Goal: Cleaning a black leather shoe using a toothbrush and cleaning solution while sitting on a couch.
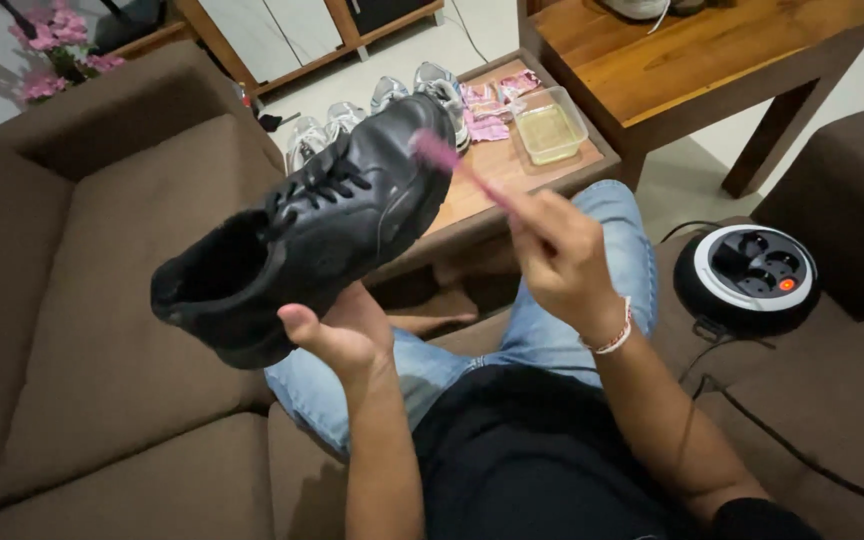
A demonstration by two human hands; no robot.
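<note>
Black lace-up shoe point(312, 235); pink toothbrush point(452, 165); brown sofa point(102, 350); blue jeans point(552, 330); white bracelet point(617, 335); grey-and-white sneakers point(392, 110) at the wooden table's point(512, 175) far edge; clear tub point(549, 125) of yellowish liquid; pink flowers point(52, 50).

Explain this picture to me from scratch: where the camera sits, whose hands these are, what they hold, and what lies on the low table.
There is no machine here. One camera is worn on a person's head and looks down at their own two bare hands while they sit on a brown fabric sofa. The left hand holds up a black lace-up leather shoe from below. The right hand grips a pink toothbrush-like brush, its bristles against the shoe's toe. On the low wooden table beyond the knees lie grey and white sneakers, pink sachets and a clear plastic tub of yellowish liquid. A round black and white power-socket reel sits at the right.
</note>
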